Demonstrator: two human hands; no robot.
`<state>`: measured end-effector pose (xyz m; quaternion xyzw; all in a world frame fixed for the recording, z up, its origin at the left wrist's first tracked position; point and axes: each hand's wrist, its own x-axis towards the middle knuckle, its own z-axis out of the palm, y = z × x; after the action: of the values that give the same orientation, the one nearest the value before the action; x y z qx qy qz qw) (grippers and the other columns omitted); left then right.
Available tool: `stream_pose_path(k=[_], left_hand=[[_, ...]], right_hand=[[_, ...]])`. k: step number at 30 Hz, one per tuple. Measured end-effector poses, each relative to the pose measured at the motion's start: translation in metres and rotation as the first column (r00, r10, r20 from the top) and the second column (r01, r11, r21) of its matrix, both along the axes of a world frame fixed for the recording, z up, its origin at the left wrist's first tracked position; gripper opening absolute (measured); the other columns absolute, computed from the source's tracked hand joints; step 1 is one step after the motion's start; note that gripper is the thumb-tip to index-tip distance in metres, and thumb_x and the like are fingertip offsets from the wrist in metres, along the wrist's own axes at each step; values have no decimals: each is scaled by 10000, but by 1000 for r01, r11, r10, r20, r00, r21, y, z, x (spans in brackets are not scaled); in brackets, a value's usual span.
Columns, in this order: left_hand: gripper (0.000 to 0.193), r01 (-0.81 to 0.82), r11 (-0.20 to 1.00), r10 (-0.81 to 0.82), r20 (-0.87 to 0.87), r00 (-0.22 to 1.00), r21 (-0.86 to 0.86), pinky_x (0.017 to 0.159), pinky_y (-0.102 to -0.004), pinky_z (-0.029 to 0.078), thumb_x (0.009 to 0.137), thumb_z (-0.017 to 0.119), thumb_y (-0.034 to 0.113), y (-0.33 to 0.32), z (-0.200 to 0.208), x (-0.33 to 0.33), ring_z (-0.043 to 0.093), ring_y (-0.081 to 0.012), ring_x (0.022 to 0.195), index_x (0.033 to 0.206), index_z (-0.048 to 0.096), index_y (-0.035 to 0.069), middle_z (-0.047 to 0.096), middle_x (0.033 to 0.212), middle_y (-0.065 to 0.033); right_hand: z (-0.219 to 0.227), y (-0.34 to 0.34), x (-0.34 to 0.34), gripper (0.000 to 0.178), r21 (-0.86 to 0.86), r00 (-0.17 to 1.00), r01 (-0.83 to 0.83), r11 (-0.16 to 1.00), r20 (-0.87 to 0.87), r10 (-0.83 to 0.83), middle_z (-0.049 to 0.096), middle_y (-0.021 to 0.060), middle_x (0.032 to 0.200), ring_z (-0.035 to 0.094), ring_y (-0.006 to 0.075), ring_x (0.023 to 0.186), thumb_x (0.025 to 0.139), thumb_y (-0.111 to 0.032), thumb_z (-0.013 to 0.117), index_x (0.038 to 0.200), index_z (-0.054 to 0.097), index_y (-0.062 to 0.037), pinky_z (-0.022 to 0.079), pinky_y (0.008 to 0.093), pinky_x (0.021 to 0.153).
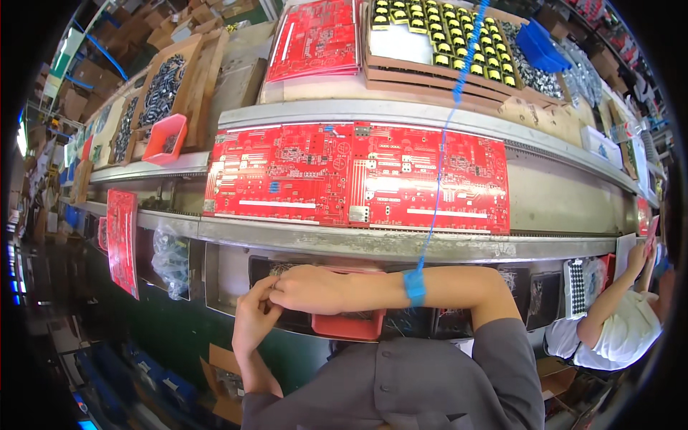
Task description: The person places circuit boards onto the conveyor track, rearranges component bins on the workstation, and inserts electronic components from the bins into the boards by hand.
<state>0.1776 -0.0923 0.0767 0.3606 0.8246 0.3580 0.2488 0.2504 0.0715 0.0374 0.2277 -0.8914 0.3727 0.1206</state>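
Observation:
My left hand [252, 317] and my right hand [307, 288] meet fingertip to fingertip over the parts bins along the near side of the bench. Both are closed in a pinch; whatever lies between the fingers is too small and hidden to name. Below my right hand sits a red bin [348, 327], partly covered by that hand and forearm. A blue wrist strap [414, 288] wraps my right wrist, and its blue coiled cord [459, 87] runs up past the boards. Beyond my hands, two red circuit boards [283, 175] [437, 161] lie side by side on the rail track.
Red boards [315, 43] are stacked at the back, beside a tray of black-and-yellow components [469, 46]. A blue bin [541, 46] and a red bin [166, 138] hold places farther off. Another red board [122, 244] stands at left. A co-worker [609, 326] works at right.

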Motion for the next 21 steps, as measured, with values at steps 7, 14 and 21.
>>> stream_pose_path(k=[7,14,21], left_hand=[[360,29,1000,-28,-107,994,6,525,-253,425,712,670,-75,8,-8,-9,537,-137,593,1055,595,1,604,820,-108],[278,117,957,-188,-260,947,-265,647,-391,491,692,708,0,14,-25,3,606,-338,733,940,583,4,575,864,-157],[143,71,951,-182,-359,915,-301,670,-429,482,744,660,43,19,-34,-2,600,-359,771,869,591,31,601,826,-133]], right_hand=[[19,66,22,258,168,970,241,956,-14,-242,585,134,937,594,281,941,737,-102,580,975,589,0,493,379,838],[-8,188,35,188,156,774,634,758,-118,-623,613,137,830,610,319,802,754,24,604,928,650,-33,521,393,716],[-26,247,27,140,131,602,797,589,-242,-761,628,115,840,628,309,777,784,-14,618,907,676,-49,529,375,684]])
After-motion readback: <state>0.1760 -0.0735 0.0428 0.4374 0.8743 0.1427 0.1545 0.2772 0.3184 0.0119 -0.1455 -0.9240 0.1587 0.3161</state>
